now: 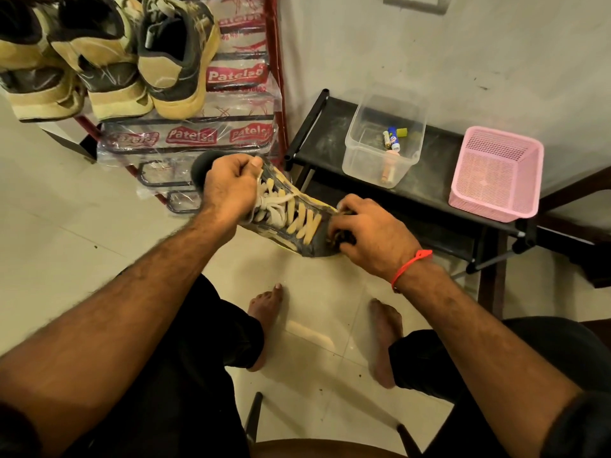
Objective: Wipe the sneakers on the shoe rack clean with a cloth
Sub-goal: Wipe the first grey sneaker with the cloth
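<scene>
Tiled floor (314,325) lies directly beneath a sneaker (291,216) held in mid-air, off the rack (274,71), between both hands. The left hand (228,190) is curled round the heel end, thumb on the tongue. The right hand (370,233) is closed on a dark cloth (344,239), pressed at the toe. With nothing under the sneaker, a hard rub could twist it out of the left hand's grip and drop it. The loose laces (281,206) could be snagged by the cloth. Further off, on the rack's top shelf, three sneakers (109,61) overhang the edge and could be knocked down.
</scene>
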